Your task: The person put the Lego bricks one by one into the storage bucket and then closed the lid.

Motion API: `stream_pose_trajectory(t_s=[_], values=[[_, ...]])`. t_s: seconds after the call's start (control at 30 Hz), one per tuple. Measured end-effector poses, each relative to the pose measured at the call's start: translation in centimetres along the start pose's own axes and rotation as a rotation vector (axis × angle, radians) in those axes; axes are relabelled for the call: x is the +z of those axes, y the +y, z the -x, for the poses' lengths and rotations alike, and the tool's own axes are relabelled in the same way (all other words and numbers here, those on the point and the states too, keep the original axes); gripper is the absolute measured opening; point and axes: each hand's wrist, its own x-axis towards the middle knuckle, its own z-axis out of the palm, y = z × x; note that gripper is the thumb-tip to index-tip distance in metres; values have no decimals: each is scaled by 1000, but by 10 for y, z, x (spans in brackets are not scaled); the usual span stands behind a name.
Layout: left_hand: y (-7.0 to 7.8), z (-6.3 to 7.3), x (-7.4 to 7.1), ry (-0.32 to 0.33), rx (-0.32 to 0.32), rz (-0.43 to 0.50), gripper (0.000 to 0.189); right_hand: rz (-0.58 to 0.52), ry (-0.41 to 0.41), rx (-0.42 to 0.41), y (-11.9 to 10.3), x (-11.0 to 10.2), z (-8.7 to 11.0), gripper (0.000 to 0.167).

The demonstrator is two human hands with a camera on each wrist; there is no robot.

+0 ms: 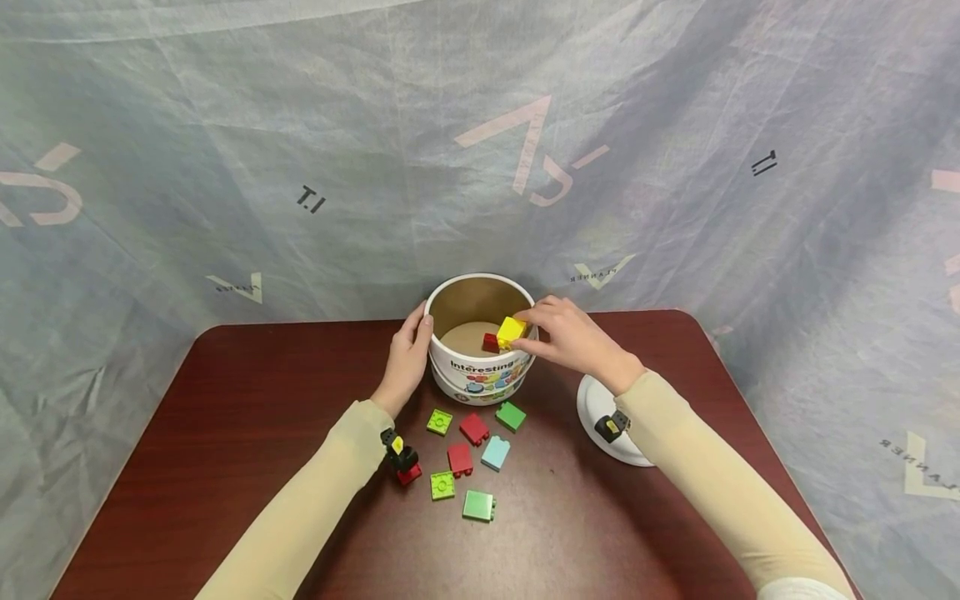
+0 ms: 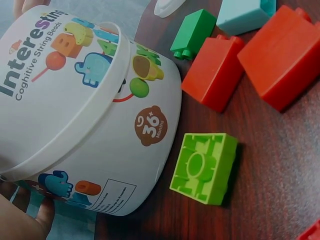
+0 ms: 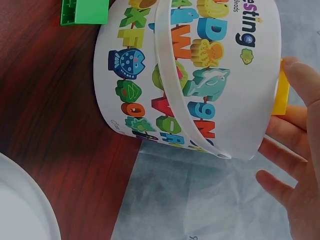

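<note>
I have the yellow block (image 1: 512, 331) at the right of the white bucket's (image 1: 468, 368) mouth, pinched between the right hand's (image 1: 573, 337) thumb and fingers. The left hand (image 1: 405, 358) grips the bucket's left side; loose blocks (image 1: 474, 429) lie just before it on the table (image 1: 570, 542).

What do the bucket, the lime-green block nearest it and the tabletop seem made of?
Bucket: probably smooth plastic, perhaps coated card; the even white wall carries crisp printing.
Lime-green block: likely satin moulded plastic; its hollow underside shows thin walls and a ring.
Tabletop: wood or wood-look laminate, semi-gloss; streaked reddish-brown grain and a pale reflection show, but I cannot tell which.
</note>
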Motion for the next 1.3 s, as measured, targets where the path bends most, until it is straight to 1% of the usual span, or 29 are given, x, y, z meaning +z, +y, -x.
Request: stream_pose_trajectory(t_s=[0.23,0.5,0.63,0.77,0.87,0.9,1.1,1.17,1.3], values=[[1,1,-1,-6,-8,-9,52,6,1,-22,2,1,-1,41],[8,3,-2,-16,16,-29,51,-9,16,-52,4,-1,-1,32],[9,3,-2,-13,22,-25,50,-19,23,-53,4,-2,0,30],[7,3,-1,-11,26,-32,51,-22,27,-47,3,-3,0,28],[3,1,-1,-9,27,-38,51,-20,34,-49,2,-4,0,27],[0,0,-1,-8,23,-37,51,-20,37,-51,2,-4,0,27],[-30,-13,0,-5,34,-18,52,-23,51,-64,-2,-8,1,28],[-34,-13,0,-4,40,-10,52,-27,57,-69,-4,-10,2,29],[-34,-14,-1,1,47,-10,52,-25,65,-76,-6,-13,6,30]])
